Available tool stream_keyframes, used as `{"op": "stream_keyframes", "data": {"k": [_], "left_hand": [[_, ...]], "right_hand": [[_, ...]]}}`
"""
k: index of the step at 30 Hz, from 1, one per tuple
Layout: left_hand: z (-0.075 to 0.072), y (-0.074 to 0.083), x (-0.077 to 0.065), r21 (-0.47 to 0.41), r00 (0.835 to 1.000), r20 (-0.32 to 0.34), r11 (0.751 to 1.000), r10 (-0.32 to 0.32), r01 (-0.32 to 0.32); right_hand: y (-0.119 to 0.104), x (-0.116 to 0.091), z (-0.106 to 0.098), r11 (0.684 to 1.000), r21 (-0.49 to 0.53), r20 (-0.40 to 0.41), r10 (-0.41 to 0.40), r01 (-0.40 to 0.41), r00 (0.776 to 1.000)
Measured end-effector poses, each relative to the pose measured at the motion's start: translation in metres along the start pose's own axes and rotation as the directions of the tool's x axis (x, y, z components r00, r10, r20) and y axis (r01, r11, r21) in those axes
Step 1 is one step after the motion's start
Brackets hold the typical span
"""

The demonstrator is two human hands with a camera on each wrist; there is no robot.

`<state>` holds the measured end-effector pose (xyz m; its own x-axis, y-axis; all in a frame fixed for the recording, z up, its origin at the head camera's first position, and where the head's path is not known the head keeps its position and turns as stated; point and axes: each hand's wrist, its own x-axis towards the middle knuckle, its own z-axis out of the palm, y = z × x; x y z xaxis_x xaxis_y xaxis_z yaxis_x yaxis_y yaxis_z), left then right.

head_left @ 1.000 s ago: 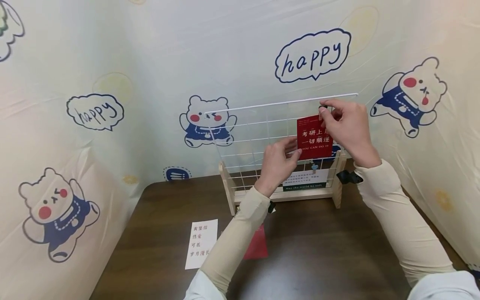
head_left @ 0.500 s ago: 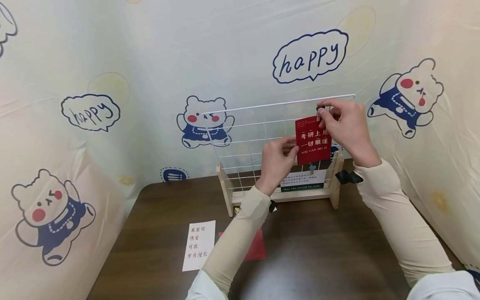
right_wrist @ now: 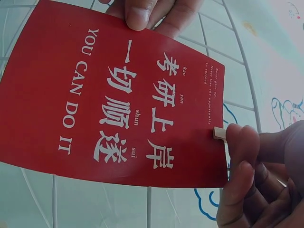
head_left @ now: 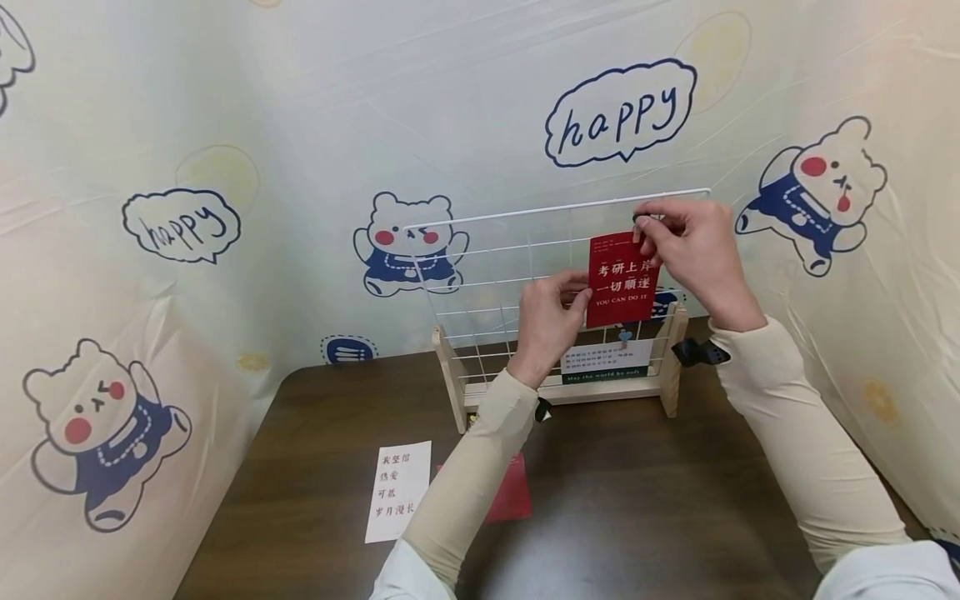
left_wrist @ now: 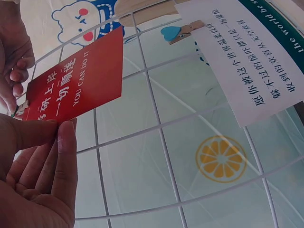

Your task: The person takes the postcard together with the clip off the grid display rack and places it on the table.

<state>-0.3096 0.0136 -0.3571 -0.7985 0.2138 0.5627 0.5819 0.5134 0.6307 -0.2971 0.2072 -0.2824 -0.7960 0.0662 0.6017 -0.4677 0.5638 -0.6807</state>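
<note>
A red card [head_left: 621,287] with white lettering is held upright in front of a white wire grid [head_left: 525,212]. Thumb and fingers of my left hand [head_left: 550,327] pinch its left edge. At the card's top edge, my right hand [head_left: 693,258] pinches a small wooden clothespin [right_wrist: 219,133], mostly hidden by the fingers; something dark green shows at its end in the head view. Lower on the grid hangs a white and green card [head_left: 600,360], with a clothespin bearing a blue heart [left_wrist: 172,33] at its edge.
Wooden feet [head_left: 448,379] support the grid on a dark brown table [head_left: 622,500]. A white card [head_left: 400,492] with writing lies at front left. Beside it is another red card [head_left: 515,493], partly under the left sleeve. A patterned curtain [head_left: 480,108] stands behind.
The red card and my left hand have shifted slightly left, and more of its right-side lettering shows. My right hand stays at the card's top with the clothespin.
</note>
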Motion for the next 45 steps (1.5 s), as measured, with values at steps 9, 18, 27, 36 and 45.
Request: {"op": "stream_keyframes", "data": {"k": [9, 18, 27, 36, 45], "left_hand": [[-0.001, 0.001, 0.0, 0.002, 1.0, 0.003, 1.0, -0.001, 0.001], [-0.003, 0.002, -0.002, 0.003, 1.0, 0.01, 1.0, -0.013, 0.013], [-0.009, 0.004, -0.005, -0.025, 0.999, 0.024, 0.999, -0.028, 0.028], [-0.021, 0.0, -0.014, -0.085, 0.997, 0.054, 0.994, -0.059, 0.063], [-0.03, -0.009, -0.028, -0.157, 0.991, 0.093, 0.982, -0.094, 0.108]], "right_hand": [[0.0, -0.001, -0.001, 1.0, 0.019, -0.007, 0.021, -0.021, 1.0], [-0.002, -0.001, 0.0, 1.0, 0.013, -0.033, 0.025, -0.025, 0.999], [-0.008, -0.001, 0.002, 1.0, 0.018, -0.08, 0.003, -0.001, 0.997], [-0.017, -0.006, 0.003, 0.999, 0.002, -0.075, -0.036, 0.037, 0.997], [-0.015, -0.014, 0.008, 0.999, 0.025, -0.061, -0.041, 0.042, 0.997]]}}
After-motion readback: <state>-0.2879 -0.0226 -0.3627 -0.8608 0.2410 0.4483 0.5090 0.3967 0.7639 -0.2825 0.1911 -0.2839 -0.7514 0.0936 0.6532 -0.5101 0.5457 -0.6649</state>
